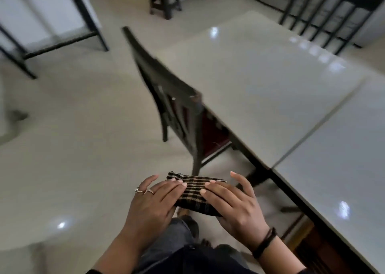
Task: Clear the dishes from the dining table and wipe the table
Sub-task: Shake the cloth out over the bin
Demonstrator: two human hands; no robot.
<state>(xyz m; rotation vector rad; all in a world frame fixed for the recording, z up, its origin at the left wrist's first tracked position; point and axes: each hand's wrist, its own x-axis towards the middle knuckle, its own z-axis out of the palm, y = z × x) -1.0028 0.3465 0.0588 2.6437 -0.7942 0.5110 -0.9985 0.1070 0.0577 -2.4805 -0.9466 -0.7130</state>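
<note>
A folded checked cloth (pixel 194 192) is held in the air, off the tabletop (pixel 270 90), beyond its left edge near the chair (pixel 166 86). The left hand (pixel 154 203) (two rings on it) grips the cloth's left end, and the right hand (pixel 233 205) grips its right end.

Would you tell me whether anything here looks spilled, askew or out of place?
Nothing stands out: the table shows only glare, the chair sits at its edge, the left hand and right hand hold the checked cloth.
</note>
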